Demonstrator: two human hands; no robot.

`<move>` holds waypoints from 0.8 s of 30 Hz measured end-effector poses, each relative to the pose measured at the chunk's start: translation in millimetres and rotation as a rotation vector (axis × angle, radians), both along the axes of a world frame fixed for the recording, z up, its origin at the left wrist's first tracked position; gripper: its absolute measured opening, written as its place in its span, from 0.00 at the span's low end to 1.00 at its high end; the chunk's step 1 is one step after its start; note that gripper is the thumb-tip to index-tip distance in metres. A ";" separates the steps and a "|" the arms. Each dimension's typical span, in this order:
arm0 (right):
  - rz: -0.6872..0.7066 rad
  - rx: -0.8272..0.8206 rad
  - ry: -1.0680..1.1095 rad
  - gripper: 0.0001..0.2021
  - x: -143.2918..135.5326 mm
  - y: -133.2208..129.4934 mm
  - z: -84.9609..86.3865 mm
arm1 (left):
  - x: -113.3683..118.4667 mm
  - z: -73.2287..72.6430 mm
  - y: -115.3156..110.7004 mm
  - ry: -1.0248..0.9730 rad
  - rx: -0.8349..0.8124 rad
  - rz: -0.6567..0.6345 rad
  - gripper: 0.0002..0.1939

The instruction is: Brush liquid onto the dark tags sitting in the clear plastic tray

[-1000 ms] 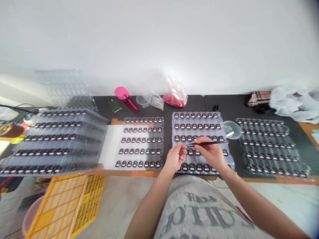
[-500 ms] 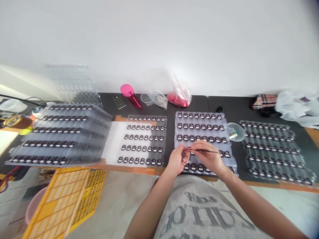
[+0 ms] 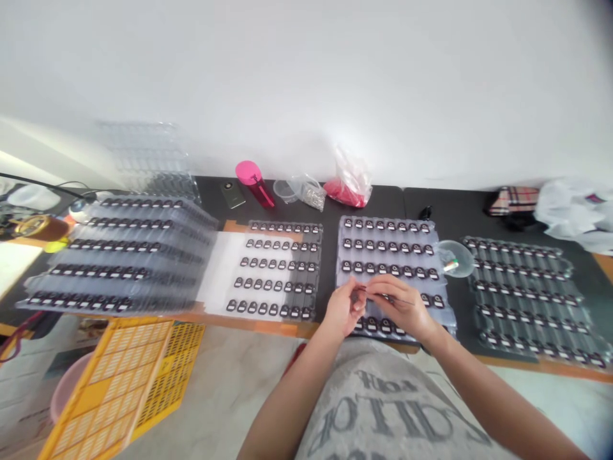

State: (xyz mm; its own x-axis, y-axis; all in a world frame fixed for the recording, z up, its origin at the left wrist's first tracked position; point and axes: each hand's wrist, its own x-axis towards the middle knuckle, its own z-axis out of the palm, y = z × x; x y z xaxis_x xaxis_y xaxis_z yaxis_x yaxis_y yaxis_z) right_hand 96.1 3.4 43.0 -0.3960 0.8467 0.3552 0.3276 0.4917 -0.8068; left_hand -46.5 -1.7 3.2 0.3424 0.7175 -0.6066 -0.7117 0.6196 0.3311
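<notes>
the black table (image 3: 330,246) runs along a plain pale wall (image 3: 268,83), w/ a light, marbled floor (image 3: 215,383) on your side of it. landmark = the mid tray (image 3: 378,256), flat on the table right in front of you, w/ rows of dark pcs bearing white labels.

your left hand (image 3: 345,308) is over the near left part of the mid tray, fingertips pinched on a small dark pc (image 3: 355,296); its exact shape is too small to tell. your right hand (image 3: 397,305) is over the mid tray's near half, fingers closed round thin dark tweezers (image 3: 405,300), tip at the left fingertips. can't tell if the tip touches the pc. both hands block parts of the two nearest rows.

left of the mid tray: a filled tray (image 3: 310,255) partly over white paper (image 3: 213,268), then a tall stack of filled trays (image 3: 191,239), w/ a yellow basket (image 3: 127,377) below table lvl. right of it: a clear round dish (image 3: 460,254) just beside, then another filled tray (image 3: 531,291). beyond it & left: phone (image 3: 233,195), pink-lidded bottle (image 3: 258,187), clear bag w/ small bits (image 3: 312,195), bag w/ red stuff (image 3: 348,186). beyond & right: plaid cloth (image 3: 514,199) & white plastic bag (image 3: 567,207).
</notes>
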 end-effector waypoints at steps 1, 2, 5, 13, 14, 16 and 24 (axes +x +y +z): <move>-0.002 0.002 -0.004 0.09 0.5 0.3 -0.2 | 0.5 0.1 0.5 0.005 -0.003 -0.001 0.18; -0.006 0.001 -0.008 0.09 1.0 0.4 -0.2 | 1.1 0.3 1.0 0.012 -0.006 -0.003 0.18; -0.017 0.000 -0.013 0.09 2.1 0.5 0.4 | 2.2 0.8 2.4 0.024 -0.011 -0.009 0.18; -0.057 0.015 -0.006 0.09 3.0 -1.0 3.0 | 6.2 3.1 5.4 -0.005 -0.026 -0.008 0.15; -0.068 0.010 0.000 0.09 3.0 -1.2 2.7 | 6.9 3.6 5.6 -0.012 -0.030 -0.009 0.14; -0.087 0.001 0.018 0.09 3.0 -1.3 2.1 | 7.8 4.3 5.5 -0.034 -0.039 -0.012 0.13; -0.123 -0.019 0.037 0.06 4.0 2.1 3.6 | 7.4 3.5 2.7 -0.057 0.004 0.015 0.10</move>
